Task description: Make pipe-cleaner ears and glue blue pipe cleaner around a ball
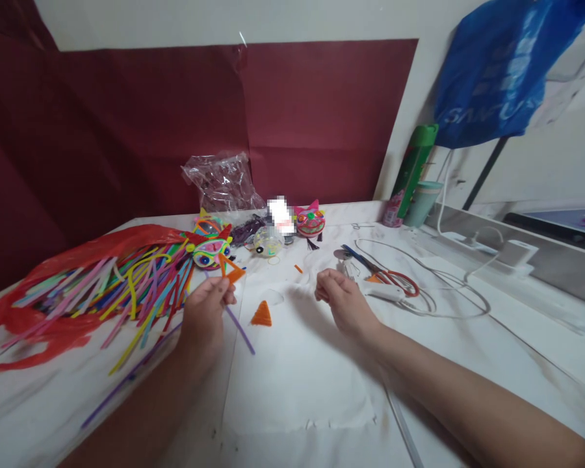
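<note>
Letters partly reading "SAN" mark blue bag (492, 78), far beyond your right fingers. Your left hand (205, 311) pinches orange triangle frame (234, 275); your right hand (347, 304) curls, its contents I cannot tell. White paper (302, 377) spreads between your fingers toward you, near edge ragged.

Single head-worn view, facing forward and down, close above a white tabletop (43, 403), maroon backdrop (322, 123) beyond
</note>
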The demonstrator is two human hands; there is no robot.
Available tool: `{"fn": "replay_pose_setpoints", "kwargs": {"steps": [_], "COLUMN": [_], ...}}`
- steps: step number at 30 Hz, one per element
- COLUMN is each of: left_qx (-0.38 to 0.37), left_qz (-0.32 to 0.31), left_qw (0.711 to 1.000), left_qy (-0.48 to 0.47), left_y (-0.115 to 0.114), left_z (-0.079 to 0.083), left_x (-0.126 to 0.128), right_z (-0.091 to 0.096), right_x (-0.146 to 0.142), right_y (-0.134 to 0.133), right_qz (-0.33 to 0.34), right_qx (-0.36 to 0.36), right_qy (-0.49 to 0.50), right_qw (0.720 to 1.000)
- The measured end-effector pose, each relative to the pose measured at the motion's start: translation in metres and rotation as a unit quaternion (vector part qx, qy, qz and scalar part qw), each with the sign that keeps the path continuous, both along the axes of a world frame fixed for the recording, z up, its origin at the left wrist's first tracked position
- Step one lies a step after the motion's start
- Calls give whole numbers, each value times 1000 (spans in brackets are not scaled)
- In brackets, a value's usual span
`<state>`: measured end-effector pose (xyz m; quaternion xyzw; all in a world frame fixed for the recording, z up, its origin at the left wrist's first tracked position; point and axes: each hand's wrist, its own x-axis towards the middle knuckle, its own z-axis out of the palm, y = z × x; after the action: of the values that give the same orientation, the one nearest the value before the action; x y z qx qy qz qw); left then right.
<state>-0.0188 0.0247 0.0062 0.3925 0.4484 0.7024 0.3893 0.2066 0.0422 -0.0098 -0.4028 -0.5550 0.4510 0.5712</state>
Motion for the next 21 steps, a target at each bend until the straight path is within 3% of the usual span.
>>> {"fn": "replay_pose_setpoints", "kwargs": {"steps": [3, 7, 11, 16, 18, 21], "left_qx": [11, 18, 28, 6, -10, -13], "left_qz": [31, 48, 61, 69, 72, 71], "left_qw": [999, 999, 997, 997, 996, 995], "left_qy": [-15, 16, 39, 40, 43, 65], "left_y": [7, 16, 25, 32, 36, 41], "left_z": [8, 3, -2, -4, -7, -12], "left_x": [-13, -24, -33, -40, -43, -44], "right_z": [-4, -1, 21, 46, 42, 20], "right_x": [5, 12, 38, 103, 128, 152], "right_y": [9, 19, 34, 41, 35, 24], "right_qz": [-2, -15, -128, -309, -340, -344], "right_qx": [20, 62, 115, 162, 154, 123], "right_qy": [14, 27, 40, -107, -164, -279], "right_qw": [1000, 998, 984, 931, 913, 888]}}
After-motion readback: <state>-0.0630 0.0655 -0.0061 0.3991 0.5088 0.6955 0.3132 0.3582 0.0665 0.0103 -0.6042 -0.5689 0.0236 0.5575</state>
